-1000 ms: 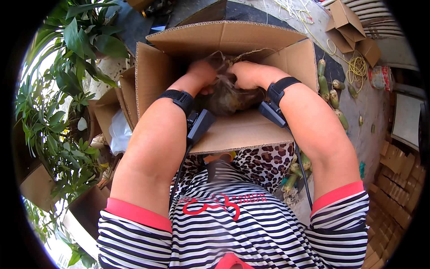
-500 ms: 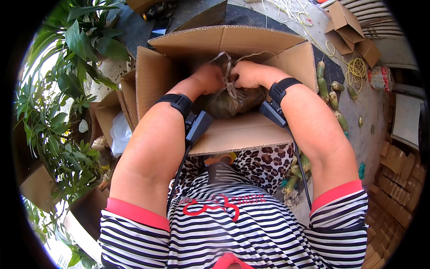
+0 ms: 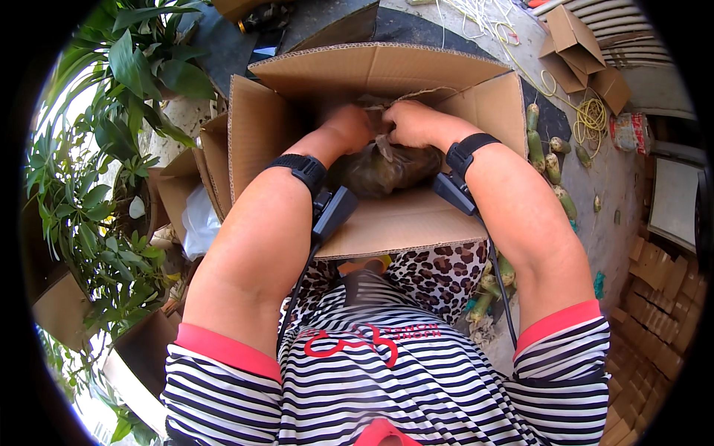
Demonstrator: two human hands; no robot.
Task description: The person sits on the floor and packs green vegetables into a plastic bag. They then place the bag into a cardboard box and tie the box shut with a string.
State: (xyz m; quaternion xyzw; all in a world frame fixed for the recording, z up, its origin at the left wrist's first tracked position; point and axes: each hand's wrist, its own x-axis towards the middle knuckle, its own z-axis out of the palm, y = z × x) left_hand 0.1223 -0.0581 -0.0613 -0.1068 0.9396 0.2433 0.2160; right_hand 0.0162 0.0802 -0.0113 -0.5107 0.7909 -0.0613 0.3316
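Note:
An open cardboard box [image 3: 401,230] stands in front of me, its flaps folded outward. Inside lies a clear plastic bag [image 3: 387,169] with something dark and brownish in it; its contents cannot be made out. My left hand [image 3: 348,128] and my right hand [image 3: 407,123] meet at the bag's gathered neck, both closed on the plastic there. The left fingers are partly in shadow. Some twisted plastic shows just below the fingertips, between the two hands.
Leafy potted plants [image 3: 97,193] crowd the left side, beside a white plastic bag [image 3: 201,223]. Right of the box lie several long green vegetables [image 3: 552,165], a coil of yellow rope [image 3: 590,126] and an open carton [image 3: 576,41]. Stacked flattened cardboard [image 3: 662,312] fills the far right.
The plastic loop that stood up above my hands has come down between them. My hands stay at the bag's neck, and the box has shifted very slightly.

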